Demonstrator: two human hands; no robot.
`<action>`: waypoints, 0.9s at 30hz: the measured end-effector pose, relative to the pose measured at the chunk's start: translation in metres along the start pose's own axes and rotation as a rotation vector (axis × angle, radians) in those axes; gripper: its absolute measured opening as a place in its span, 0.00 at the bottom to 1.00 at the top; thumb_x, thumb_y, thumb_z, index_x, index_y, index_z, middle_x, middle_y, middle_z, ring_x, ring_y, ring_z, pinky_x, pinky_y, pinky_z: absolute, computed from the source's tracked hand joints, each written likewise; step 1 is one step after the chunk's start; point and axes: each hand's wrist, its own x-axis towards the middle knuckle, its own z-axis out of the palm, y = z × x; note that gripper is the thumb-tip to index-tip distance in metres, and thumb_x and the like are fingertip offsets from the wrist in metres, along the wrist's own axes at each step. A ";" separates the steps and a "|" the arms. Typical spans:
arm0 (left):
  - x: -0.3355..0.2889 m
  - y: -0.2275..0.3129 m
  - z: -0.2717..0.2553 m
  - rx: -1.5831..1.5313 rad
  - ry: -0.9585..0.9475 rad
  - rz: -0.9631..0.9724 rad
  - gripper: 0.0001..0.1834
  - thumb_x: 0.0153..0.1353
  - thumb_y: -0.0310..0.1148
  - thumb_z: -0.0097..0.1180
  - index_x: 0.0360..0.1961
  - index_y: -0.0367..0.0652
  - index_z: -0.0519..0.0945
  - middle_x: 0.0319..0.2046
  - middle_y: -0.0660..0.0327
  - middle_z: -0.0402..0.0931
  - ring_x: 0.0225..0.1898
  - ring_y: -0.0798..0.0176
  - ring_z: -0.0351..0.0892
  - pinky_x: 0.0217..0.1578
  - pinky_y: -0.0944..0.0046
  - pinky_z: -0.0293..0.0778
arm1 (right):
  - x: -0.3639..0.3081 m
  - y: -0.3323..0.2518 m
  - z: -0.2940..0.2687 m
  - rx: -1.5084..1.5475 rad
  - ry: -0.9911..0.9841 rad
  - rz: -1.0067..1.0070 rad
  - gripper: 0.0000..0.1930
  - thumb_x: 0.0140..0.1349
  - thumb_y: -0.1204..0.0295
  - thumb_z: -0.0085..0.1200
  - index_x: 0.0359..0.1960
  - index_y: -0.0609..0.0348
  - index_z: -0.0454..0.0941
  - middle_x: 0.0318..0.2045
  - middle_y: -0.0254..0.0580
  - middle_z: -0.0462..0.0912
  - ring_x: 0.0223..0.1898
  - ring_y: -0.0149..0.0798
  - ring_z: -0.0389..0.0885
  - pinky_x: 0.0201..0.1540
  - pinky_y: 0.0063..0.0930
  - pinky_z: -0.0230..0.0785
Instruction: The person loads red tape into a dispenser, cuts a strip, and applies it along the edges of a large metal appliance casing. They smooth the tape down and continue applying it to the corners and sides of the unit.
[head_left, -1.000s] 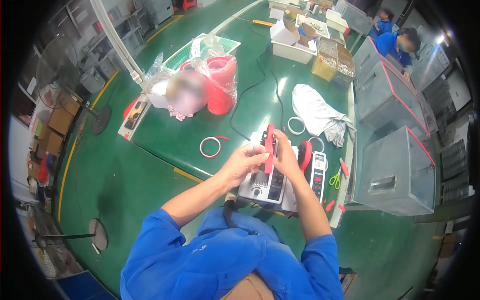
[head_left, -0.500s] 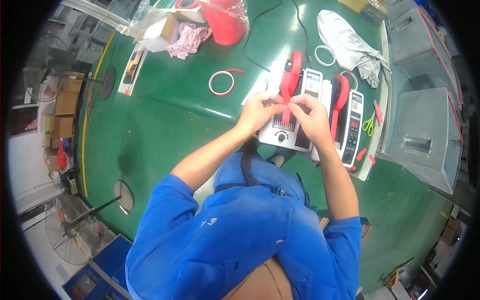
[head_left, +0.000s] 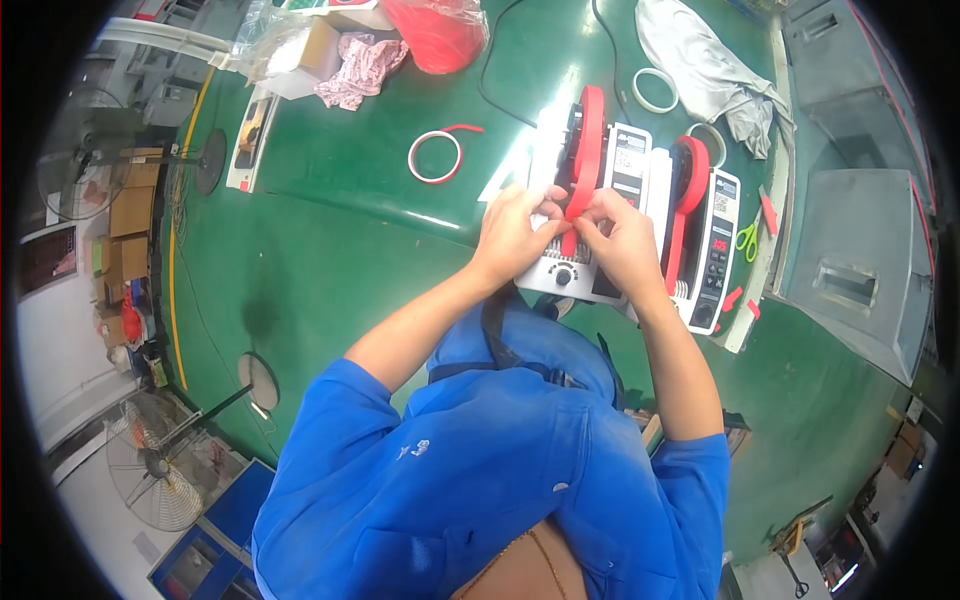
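Observation:
A white tape dispenser [head_left: 628,150] stands right in front of me, with a roll of red tape [head_left: 591,125] at its back. The tape's strip runs down over the dispenser toward its knob. From the left, my left hand [head_left: 513,235] pinches this strip with thumb and fingers. My right hand [head_left: 625,238] pinches it from the other side, the fingertips of both hands close together above the front of the machine. The bit of tape between the fingers is partly hidden. Close by on the right is a second white dispenser [head_left: 712,255], holding its own red tape roll [head_left: 690,175].
Green scissors [head_left: 747,241] and red tape scraps [head_left: 768,214] lie along the right edge. A loose tape ring [head_left: 435,157] lies to the left. Grey cloth [head_left: 690,60], an open box [head_left: 305,62] and a red bagged bundle [head_left: 438,35] sit at the back. Cables [head_left: 490,75] trail behind the dispensers.
Both hands remain at the red strip; my left hand's fingers have curled in more. The strip between roll and fingers now hangs straighter. The whole view has shifted slightly.

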 end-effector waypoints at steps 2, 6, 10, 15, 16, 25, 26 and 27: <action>-0.001 0.001 0.000 0.020 0.001 0.013 0.18 0.44 0.32 0.63 0.40 0.44 0.77 0.27 0.68 0.79 0.34 0.63 0.71 0.40 0.64 0.60 | 0.000 -0.002 -0.001 -0.025 -0.010 0.010 0.09 0.50 0.74 0.54 0.35 0.57 0.74 0.25 0.41 0.81 0.23 0.43 0.78 0.28 0.34 0.68; -0.003 0.000 0.001 0.041 0.036 0.076 0.18 0.44 0.31 0.63 0.40 0.45 0.77 0.28 0.69 0.79 0.33 0.64 0.69 0.39 0.65 0.60 | 0.000 0.000 0.000 -0.072 -0.006 -0.011 0.10 0.50 0.74 0.55 0.36 0.57 0.74 0.24 0.41 0.80 0.24 0.44 0.78 0.28 0.35 0.68; -0.004 0.001 0.002 0.046 0.064 0.125 0.19 0.44 0.31 0.62 0.41 0.44 0.77 0.28 0.69 0.79 0.32 0.64 0.68 0.39 0.65 0.60 | 0.000 0.001 0.001 -0.098 -0.001 -0.021 0.11 0.50 0.74 0.55 0.36 0.57 0.73 0.23 0.41 0.80 0.25 0.46 0.78 0.28 0.36 0.68; -0.005 0.002 0.004 0.054 0.108 0.160 0.18 0.43 0.29 0.60 0.39 0.44 0.77 0.25 0.68 0.78 0.30 0.61 0.68 0.37 0.62 0.61 | -0.002 0.003 0.001 -0.100 0.023 -0.093 0.10 0.50 0.76 0.55 0.35 0.59 0.73 0.24 0.44 0.80 0.27 0.48 0.79 0.29 0.37 0.69; -0.005 0.002 0.005 0.056 0.112 0.164 0.17 0.43 0.29 0.60 0.39 0.45 0.77 0.25 0.68 0.78 0.30 0.61 0.67 0.37 0.62 0.61 | -0.003 0.004 0.001 -0.095 0.029 -0.111 0.10 0.50 0.76 0.54 0.35 0.59 0.73 0.24 0.44 0.79 0.27 0.48 0.79 0.29 0.37 0.69; -0.006 0.001 0.006 0.071 0.114 0.175 0.18 0.44 0.30 0.62 0.40 0.45 0.78 0.26 0.70 0.78 0.28 0.64 0.64 0.37 0.65 0.59 | -0.021 0.001 -0.006 -0.070 0.100 -0.214 0.11 0.52 0.78 0.52 0.39 0.59 0.72 0.27 0.48 0.78 0.27 0.49 0.78 0.28 0.35 0.69; -0.006 0.000 0.006 0.066 0.117 0.177 0.17 0.44 0.30 0.62 0.40 0.45 0.78 0.26 0.70 0.78 0.28 0.64 0.64 0.37 0.65 0.59 | -0.024 0.003 -0.006 -0.069 0.131 -0.249 0.12 0.52 0.79 0.52 0.40 0.59 0.72 0.27 0.47 0.78 0.27 0.48 0.78 0.28 0.35 0.68; -0.006 0.000 0.007 0.061 0.122 0.178 0.17 0.44 0.30 0.62 0.39 0.45 0.78 0.26 0.70 0.78 0.28 0.64 0.64 0.37 0.65 0.59 | -0.026 0.003 -0.008 -0.110 0.102 -0.299 0.13 0.52 0.79 0.52 0.41 0.59 0.72 0.26 0.46 0.77 0.26 0.47 0.77 0.28 0.35 0.68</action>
